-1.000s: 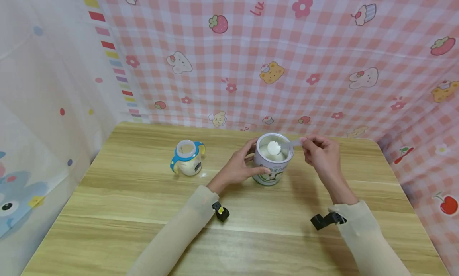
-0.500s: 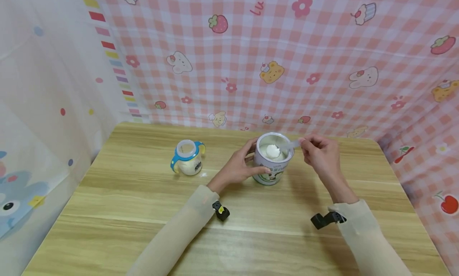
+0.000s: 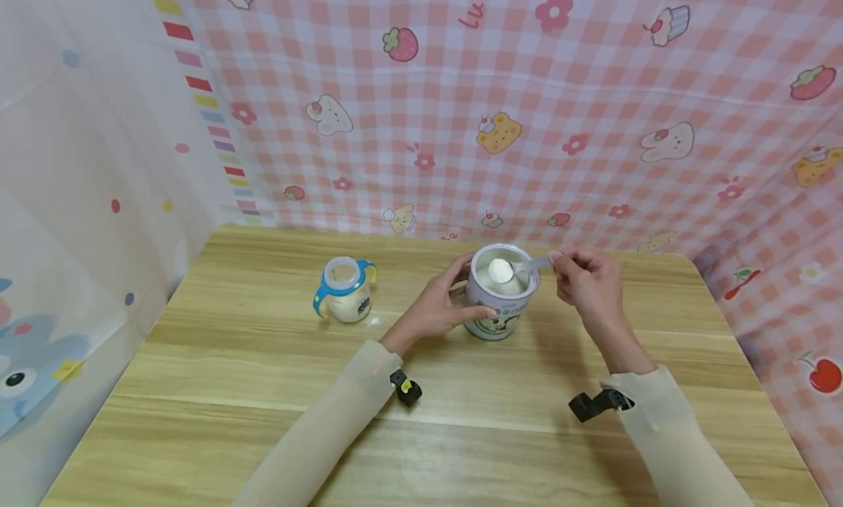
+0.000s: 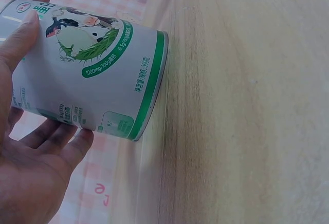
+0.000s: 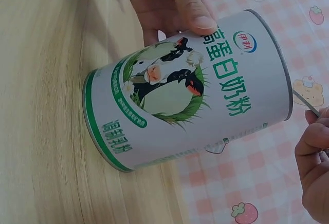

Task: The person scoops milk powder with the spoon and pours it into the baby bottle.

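Note:
A white and green milk powder can (image 3: 506, 325) stands upright with its top uncovered, and a cow picture shows on its label. My left hand (image 3: 431, 307) holds it from the left side, thumb across the front and fingers round the back. White powder (image 3: 500, 271) fills the bowl of a pale plastic scoop (image 3: 538, 263) over the can's mouth. The scoop's handle is pinched between thumb and fingers of my right hand (image 3: 590, 282), to the right of the can. In the right wrist view the handle slants over the can's rim (image 5: 280, 62); the scoop's bowl is hidden there.
A small bottle (image 3: 350, 304) with a blue and yellow two-handled collar stands uncapped to the left on the wooden table (image 3: 421, 456). A pink checked cloth (image 3: 448, 178) hangs just behind the table's back edge. Each wrist wears a black camera mount (image 3: 406, 388).
The powder-filled scoop dipped a little lower in the can half a second ago and is now raised again. My left hand, the can and the bottle have stayed in place.

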Available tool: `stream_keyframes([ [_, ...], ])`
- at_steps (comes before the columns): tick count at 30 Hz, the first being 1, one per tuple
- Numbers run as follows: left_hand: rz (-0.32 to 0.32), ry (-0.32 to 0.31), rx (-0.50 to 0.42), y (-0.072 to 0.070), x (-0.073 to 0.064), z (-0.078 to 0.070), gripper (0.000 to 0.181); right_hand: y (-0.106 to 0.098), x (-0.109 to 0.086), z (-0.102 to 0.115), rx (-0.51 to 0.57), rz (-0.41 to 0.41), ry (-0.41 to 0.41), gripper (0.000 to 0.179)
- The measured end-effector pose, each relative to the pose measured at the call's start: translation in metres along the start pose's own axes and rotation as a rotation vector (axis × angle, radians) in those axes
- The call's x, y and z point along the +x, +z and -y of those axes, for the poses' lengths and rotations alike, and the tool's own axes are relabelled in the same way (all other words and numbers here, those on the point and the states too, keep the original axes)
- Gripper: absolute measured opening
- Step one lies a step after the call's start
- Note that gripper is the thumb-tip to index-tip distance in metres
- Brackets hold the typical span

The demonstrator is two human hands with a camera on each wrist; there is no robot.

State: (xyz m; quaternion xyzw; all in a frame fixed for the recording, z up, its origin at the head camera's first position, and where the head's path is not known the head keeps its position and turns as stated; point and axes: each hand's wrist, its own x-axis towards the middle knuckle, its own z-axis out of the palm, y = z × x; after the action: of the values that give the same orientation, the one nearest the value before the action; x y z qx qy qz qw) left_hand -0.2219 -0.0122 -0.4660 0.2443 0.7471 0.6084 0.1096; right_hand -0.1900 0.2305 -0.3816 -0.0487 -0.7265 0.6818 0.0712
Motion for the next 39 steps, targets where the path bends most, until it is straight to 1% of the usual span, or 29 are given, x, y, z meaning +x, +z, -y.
stream_keyframes([
  [8,0.0,-0.009,0.005,0.0,0.0,-0.001,0.094,0.0,0.001,0.001,0.165,0.025,0.038,0.019],
  [17,0.016,0.007,0.011,-0.001,-0.001,-0.002,0.093,0.001,-0.002,0.005,0.317,0.062,0.093,0.023],
  [20,0.014,0.004,0.015,-0.001,-0.002,-0.003,0.095,0.003,-0.003,0.006,0.335,0.076,0.101,0.024],
  [24,-0.01,-0.001,0.034,-0.003,-0.004,-0.005,0.099,0.006,-0.004,0.009,0.336,0.088,0.106,0.025],
  [29,-0.032,-0.002,0.05,-0.006,-0.008,-0.009,0.102,0.009,-0.006,0.012,0.353,0.101,0.119,0.021],
  [34,-0.055,0.015,0.059,-0.011,-0.012,-0.015,0.102,0.013,-0.007,0.017,0.37,0.111,0.148,0.019],
  [39,-0.084,0.044,0.068,-0.02,-0.017,-0.024,0.102,0.019,-0.007,0.022,0.388,0.135,0.162,0.017],
])
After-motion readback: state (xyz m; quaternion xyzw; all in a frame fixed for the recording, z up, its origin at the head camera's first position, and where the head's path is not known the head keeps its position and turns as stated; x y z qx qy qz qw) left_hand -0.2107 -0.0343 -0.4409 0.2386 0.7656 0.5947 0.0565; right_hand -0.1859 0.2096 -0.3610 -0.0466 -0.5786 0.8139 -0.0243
